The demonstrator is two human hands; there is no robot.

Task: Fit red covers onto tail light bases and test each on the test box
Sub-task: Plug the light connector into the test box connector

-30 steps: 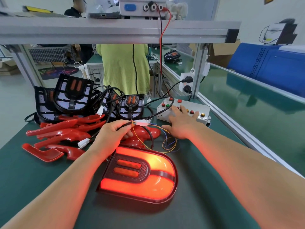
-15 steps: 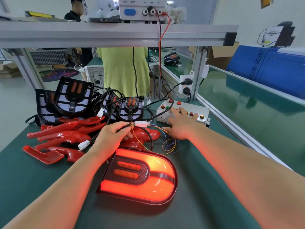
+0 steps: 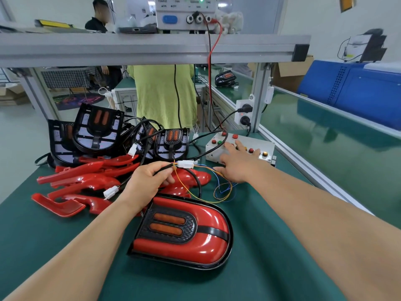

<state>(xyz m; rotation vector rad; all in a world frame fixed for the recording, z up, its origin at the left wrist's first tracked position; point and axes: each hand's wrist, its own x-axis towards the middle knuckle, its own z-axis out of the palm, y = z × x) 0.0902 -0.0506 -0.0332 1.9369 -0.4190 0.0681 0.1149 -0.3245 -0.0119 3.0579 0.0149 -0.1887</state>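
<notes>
At the near middle of the tabletop [image 3: 271, 274] lies the tail light [image 3: 173, 248], flat, its rounded end toward the right. Bare green mat lies open in front of it and to its right, as far as the aluminium rail [image 3: 303, 170] that bounds the tabletop on that side. To the left and behind, the room is crowded. Loose covers [image 3: 86, 183] lie heaped and touching, and behind them the bases [image 3: 97, 131] stand tilted among black leads. Overhead, a shelf [image 3: 152, 48] of grey extruded metal spans the width.

The left hand [image 3: 147, 183], just behind the tail light, pinches a black cable [image 3: 163, 169] close to a white connector [image 3: 185, 164]. The right hand [image 3: 238, 164] is spread, fingers straight, resting on top of the test box [image 3: 258, 142]. The box sits at the far right, near the rail. Thin coloured wires [image 3: 223, 193] loop slackly on the mat between the box and the light.

The tail light is glossy red plastic with a black rim and a black band across it. A dimpled black inset holds two rounded amber bars. The loose covers are the same shiny red, long and curved. The test box is a pale, flat-topped case studded with round red, green and yellow buttons.
</notes>
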